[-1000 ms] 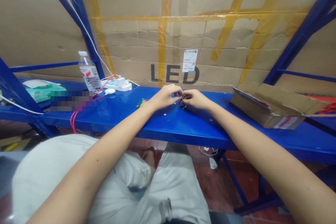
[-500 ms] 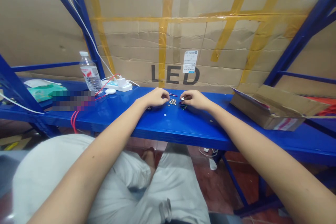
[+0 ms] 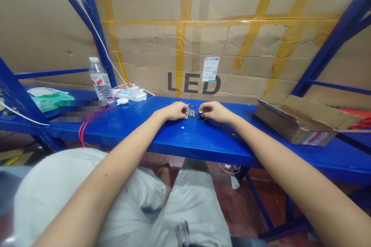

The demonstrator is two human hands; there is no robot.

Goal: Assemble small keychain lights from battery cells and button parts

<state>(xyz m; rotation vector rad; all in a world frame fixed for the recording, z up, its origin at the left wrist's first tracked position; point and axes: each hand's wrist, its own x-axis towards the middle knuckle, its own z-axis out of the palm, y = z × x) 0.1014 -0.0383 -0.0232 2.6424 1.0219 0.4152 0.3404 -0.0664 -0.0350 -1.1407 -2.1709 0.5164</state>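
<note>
On the blue shelf, a cluster of small shiny metal pieces [image 3: 191,113] lies between my hands. My left hand [image 3: 177,111] rests at their left side, fingers curled down and pressed together; whatever is in them is hidden. To the right, my right hand [image 3: 215,111] pinches a small round whitish-silver piece [image 3: 201,111] between thumb and finger. Just below those fingertips sits a small dark object [image 3: 202,118], partly covered, its kind too small to tell. A thin purple stick-like item [image 3: 192,105] lies behind the metal pieces.
An open cardboard box [image 3: 298,121] stands on the right of the shelf [image 3: 185,139]. At left are a water bottle [image 3: 100,81], a white power strip [image 3: 136,94], red cables [image 3: 82,135] and a green tissue pack [image 3: 52,101]. A large LED carton [image 3: 145,54] forms the back.
My left hand has shifted slightly right and nearer to me, along the metal pieces. A small dark thing formerly visible under its wrist is now hidden. My right hand stays nearly in place.
</note>
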